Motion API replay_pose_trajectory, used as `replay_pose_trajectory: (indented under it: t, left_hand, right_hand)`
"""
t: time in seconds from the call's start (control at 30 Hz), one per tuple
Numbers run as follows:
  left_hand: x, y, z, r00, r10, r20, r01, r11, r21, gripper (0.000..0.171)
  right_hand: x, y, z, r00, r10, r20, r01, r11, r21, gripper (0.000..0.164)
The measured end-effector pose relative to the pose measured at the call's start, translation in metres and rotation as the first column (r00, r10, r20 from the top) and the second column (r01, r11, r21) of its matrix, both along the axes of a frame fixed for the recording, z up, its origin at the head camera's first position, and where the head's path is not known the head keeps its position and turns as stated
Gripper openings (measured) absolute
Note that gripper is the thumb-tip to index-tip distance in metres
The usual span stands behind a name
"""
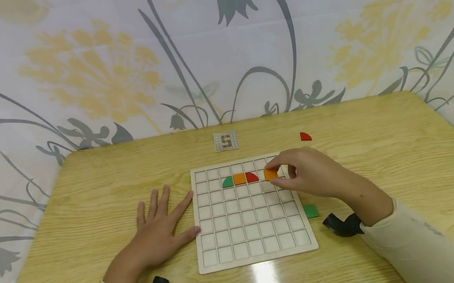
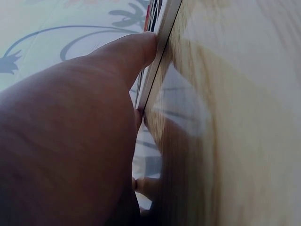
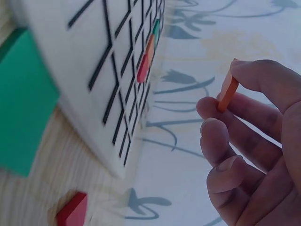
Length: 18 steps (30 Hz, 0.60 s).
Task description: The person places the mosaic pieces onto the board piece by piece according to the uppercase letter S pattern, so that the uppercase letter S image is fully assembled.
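1. Pinching orange square between thumb and fingers of right hand, over upper right of grid board; could drop it by loosening.
2. Could nudge laid red quarter-circle by lowering askew.
3. Touching grid board edge with spread fingers of left hand; could skew it by pushing.

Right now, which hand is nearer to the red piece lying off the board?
Right. The right hand is close, on the near side of the red piece; the left hand is farther, touching the left edge of the board.
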State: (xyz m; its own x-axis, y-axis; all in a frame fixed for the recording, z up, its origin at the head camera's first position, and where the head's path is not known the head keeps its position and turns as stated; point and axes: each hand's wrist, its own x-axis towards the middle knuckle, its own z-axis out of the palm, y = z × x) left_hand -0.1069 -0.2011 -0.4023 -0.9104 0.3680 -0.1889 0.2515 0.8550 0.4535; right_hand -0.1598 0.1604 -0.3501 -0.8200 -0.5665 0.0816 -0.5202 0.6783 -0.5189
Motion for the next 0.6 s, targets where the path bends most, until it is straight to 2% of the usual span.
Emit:
replay_pose_trajectory:
  t: [0.2,0.47,0.6]
  left_hand:
    - [0.000,0.000,-0.001,1.000,0.002,-0.008,-0.002,1.000,-0.006,0.077]
    - [0.000,0.000,0.000,1.000,-0.001,-0.003,0.001,1.000,-0.005,0.077]
    - [0.000,0.000,-0.001,1.000,-0.004,-0.004,0.004,1.000,-0.004,0.077]
  right_hand:
    - [-0.006,-0.016,0.006,0.999,0.013,-0.051,-0.013,1.000,-0.009,0.027]
    - [-0.011,-0.037,0.009,0.998,0.023,-0.062,-0.024,1.000,-0.018,0.028]
    - [-0.012,-0.045,0.011,0.997,-0.002,-0.073,0.000,1.000,-0.022,0.027]
